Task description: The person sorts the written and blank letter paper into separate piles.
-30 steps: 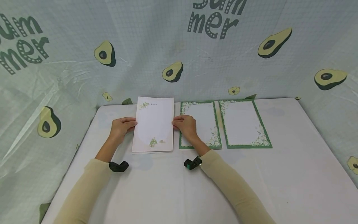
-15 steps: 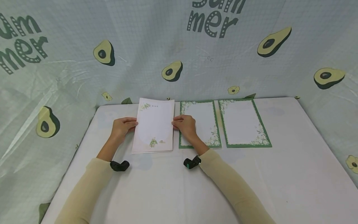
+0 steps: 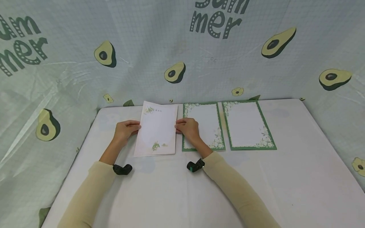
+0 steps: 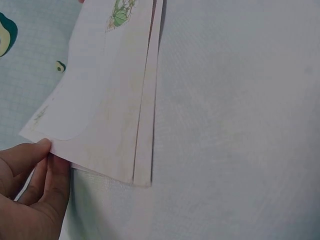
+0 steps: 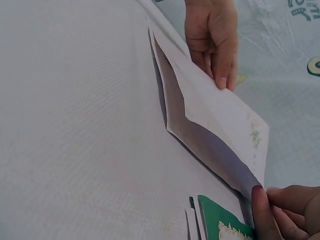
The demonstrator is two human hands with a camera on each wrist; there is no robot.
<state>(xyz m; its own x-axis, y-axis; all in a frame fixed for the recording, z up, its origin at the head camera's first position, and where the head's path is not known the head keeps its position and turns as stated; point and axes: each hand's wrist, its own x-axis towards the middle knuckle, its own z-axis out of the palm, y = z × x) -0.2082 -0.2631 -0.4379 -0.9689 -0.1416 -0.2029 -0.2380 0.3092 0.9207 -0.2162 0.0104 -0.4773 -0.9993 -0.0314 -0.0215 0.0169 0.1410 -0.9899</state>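
A stack of pale pink-edged letter paper [image 3: 158, 129] with small green floral prints lies at the left of the paper row. My left hand [image 3: 125, 131] pinches its left edge between thumb and fingers, as the left wrist view shows at the sheet [image 4: 95, 110]. At the opposite edge, my right hand [image 3: 189, 128] pinches the paper. The top sheet bows up from those beneath, leaving a gap along its near side in the right wrist view. Under my right hand lies part of a green-bordered sheet stack [image 3: 203, 129].
Another green-bordered sheet [image 3: 246, 126] with white flowers lies farther right. All the paper rests on a white-covered table [image 3: 176, 190]. Behind it hangs a pale cloth [image 3: 142, 47] printed with avocados and lettering. Black wrist cameras sit at both cuffs.
The top sheet's upper edge has shifted slightly toward me and tilted, its upper left corner moving right and standing higher than the right one. Both hands keep their grip nearly in place.
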